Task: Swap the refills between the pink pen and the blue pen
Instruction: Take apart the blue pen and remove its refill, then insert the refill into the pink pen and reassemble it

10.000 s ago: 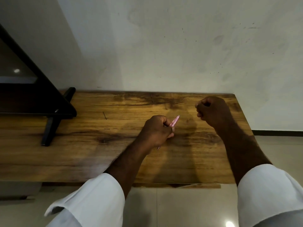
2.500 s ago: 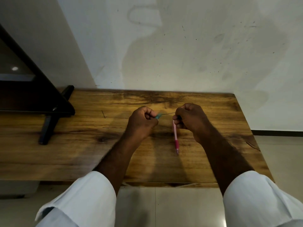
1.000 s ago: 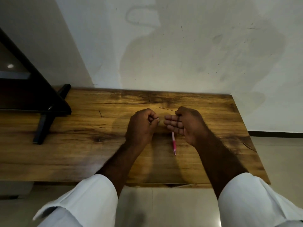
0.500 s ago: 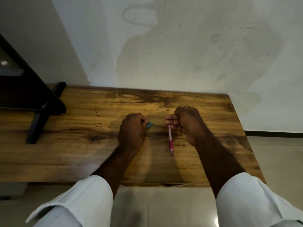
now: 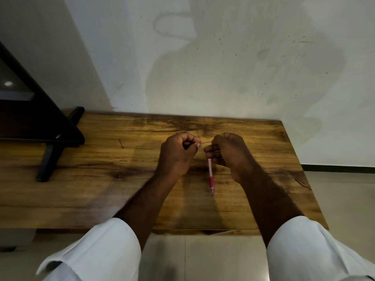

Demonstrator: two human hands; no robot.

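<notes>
I see a thin dark refill [image 5: 206,142] lying left to right between my two fists over the brown wooden table [image 5: 101,189]. My left hand [image 5: 176,155] pinches its left end; my right hand [image 5: 227,153] pinches the other end and also holds the slim pink plastic pen [image 5: 210,175], tip pointing near. The blue pen isn't visible.

Pink pen [image 5: 210,175]: pale pink barrel, deeper magenta grip. Bench [image 5: 101,189]: honey-brown wood grain, dark streaks and knots. Sleeves [image 5: 105,248]: white. Wall [image 5: 223,57]: off-white, grey smudges. Stand [image 5: 50,151]: black. Floor tiles [image 5: 203,258]: beige.
</notes>
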